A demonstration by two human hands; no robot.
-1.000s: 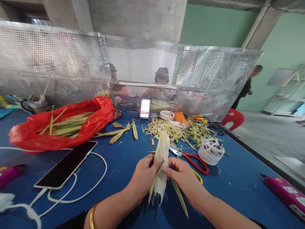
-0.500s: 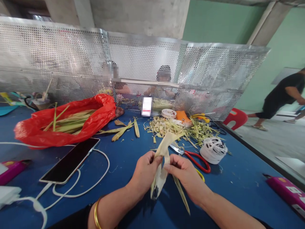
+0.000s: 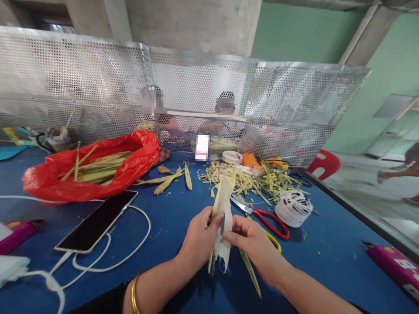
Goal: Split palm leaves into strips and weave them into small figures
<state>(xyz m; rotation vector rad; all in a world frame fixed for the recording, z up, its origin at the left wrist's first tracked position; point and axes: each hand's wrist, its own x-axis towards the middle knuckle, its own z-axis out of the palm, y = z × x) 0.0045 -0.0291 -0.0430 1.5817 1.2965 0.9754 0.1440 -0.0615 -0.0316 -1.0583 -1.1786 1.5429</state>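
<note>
Pale dried corn husk (image 3: 223,196) stands upright between my hands at the middle of the table, its lower edge frayed. My left hand (image 3: 199,237) is closed on its left side, the thumb pressed over the front. With thumb and fingers my right hand (image 3: 253,244) pinches a strip on the right side of the husk. A narrow greenish husk strip (image 3: 251,272) hangs below my right hand. Just beyond that hand lie red-handled scissors (image 3: 275,226), blades pointing left, and a yellow handle (image 3: 274,242) partly hidden by the hand.
A ball of white twine (image 3: 293,211) sits right of the scissors, near a heap of husk scraps (image 3: 279,181). Leftward are a red plastic bag (image 3: 42,179) of husks and a phone (image 3: 98,222) with a white cable. A perforated metal screen (image 3: 196,74) stands behind.
The husk's top has swung left and straightened, and its lower end has spread into two frayed parts. My right hand has shifted slightly down. A walking person at right has moved nearly out of view.
</note>
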